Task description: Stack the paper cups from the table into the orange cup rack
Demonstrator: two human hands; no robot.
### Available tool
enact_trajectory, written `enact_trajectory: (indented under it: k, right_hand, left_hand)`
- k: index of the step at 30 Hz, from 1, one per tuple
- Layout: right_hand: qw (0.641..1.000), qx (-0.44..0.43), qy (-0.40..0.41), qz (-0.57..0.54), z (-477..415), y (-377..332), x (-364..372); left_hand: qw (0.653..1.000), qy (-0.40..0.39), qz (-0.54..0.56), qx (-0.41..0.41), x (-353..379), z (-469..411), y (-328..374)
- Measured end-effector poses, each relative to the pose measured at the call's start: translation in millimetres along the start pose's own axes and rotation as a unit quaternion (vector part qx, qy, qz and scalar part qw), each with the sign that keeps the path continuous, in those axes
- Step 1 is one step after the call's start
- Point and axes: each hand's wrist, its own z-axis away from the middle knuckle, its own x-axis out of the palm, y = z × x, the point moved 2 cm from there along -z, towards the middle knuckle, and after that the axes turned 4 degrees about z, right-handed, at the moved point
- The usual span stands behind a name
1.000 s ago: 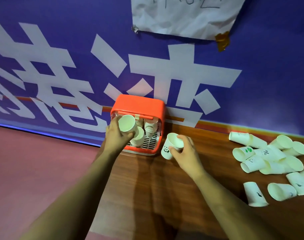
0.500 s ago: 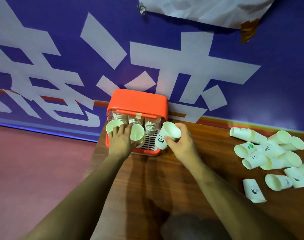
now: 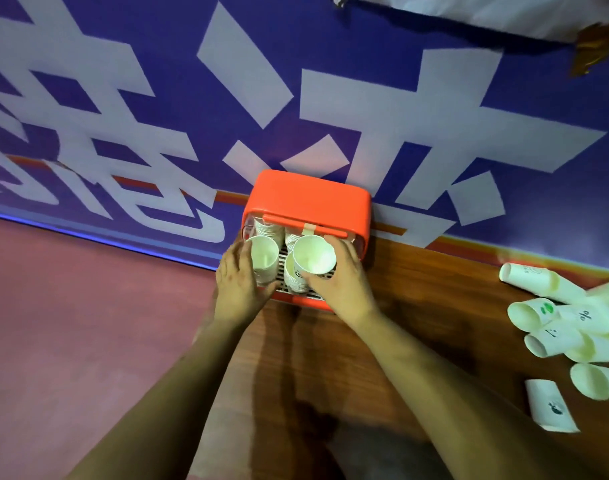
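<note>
Table (image 3: 417, 306): cup (image 3: 313, 255) in right hand (image 3: 341, 282).

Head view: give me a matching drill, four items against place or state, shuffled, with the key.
Items
1. orange cup rack
2. cup in the right hand
3. cup in the left hand
4. loose cups

Places or states
A. lying on their sides at the right end of the table
B. held at the rack's left front, mouth up
C. against the blue wall at the table's far edge
D. held over the rack's middle front, mouth towards the camera

Pairs: 1-C, 2-D, 3-B, 4-A
</note>
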Motion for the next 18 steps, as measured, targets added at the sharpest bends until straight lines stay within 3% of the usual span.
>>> enact_trajectory:
  k: [5, 9, 13, 18]
  right_hand:
    - [0.999, -0.013, 0.023, 0.025, -3.4, 3.1, 12.9]
    - [0.997, 0.024, -0.055, 0.041, -1.0, 16.5, 26.6]
    - [0.988, 0.052, -0.138, 0.054, -3.8, 24.5, 37.4]
    - [0.989, 0.062, -0.126, 0.042, -8.0, 24.9, 48.4]
  left_hand:
    - [0.990, -0.024, 0.128, -0.047, 3.9, -5.3, -16.7]
    - [0.976, -0.036, 0.206, -0.063, 2.1, -13.5, -19.9]
    - [0.976, -0.044, 0.211, -0.042, -0.4, -16.7, -25.0]
    - [0.978, -0.059, 0.195, -0.052, -1.9, -17.6, -31.8]
